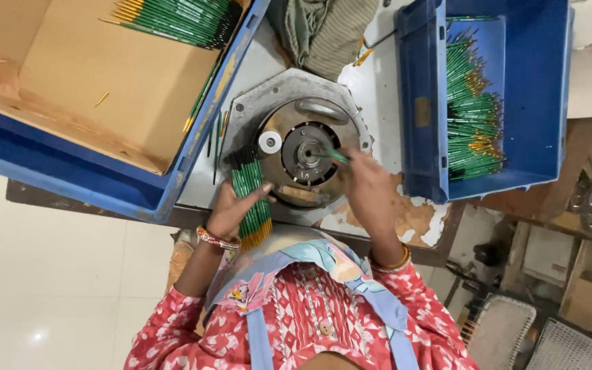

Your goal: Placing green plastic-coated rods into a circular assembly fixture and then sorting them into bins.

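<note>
Head view: left grip (pixel 231 209) clasps pencil bundle (pixel 253 203); right grip (pixel 371 188) pinches single pencil (pixel 335 155); blue crate (pixel 543 96) holds pencils.

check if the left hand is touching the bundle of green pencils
Touching. The head view shows the left hand wrapped around the bundle of green pencils, fingers across the shafts.

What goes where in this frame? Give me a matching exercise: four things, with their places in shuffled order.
1. bundle of green pencils
2. single green pencil
3. small white round cap
4. striped grey-green cloth

a. top edge of the table, between the crates
b. gripped in the left hand
c. on the round metal machine, left of its hub
d. right hand, tip at the hub

Pairs: 1-b, 2-d, 3-c, 4-a
</note>
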